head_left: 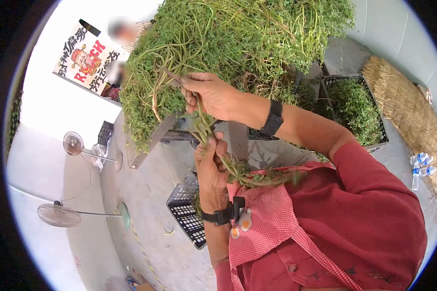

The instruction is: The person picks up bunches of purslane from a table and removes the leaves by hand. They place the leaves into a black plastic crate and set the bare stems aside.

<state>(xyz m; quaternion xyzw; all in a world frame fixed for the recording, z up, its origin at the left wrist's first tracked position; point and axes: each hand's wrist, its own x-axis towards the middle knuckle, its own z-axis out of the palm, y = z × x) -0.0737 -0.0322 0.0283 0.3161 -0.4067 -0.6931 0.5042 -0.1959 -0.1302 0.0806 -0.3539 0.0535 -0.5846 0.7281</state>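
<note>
My left hand [211,162] is closed round a small bunch of leafy green stems [235,169] in front of my apron. The leafy ends trail to the right across the apron [264,213]. Above it, my right hand [209,94] grips the upper part of the same stems, thumb and fingers pressed together. A brownish end [171,75] sticks out past the right fingertips. Just beyond both hands rises a large heap of leafy green plants [228,43] on a metal-framed table [153,140]. Dark straps circle both wrists.
A black crate [184,213] stands on the floor below my left hand. Another crate [383,131] of greens is at right, beside a straw mat [403,106] and water bottles [422,165]. Two fans [60,215] stand at left. A person [124,34] is partly visible behind the heap.
</note>
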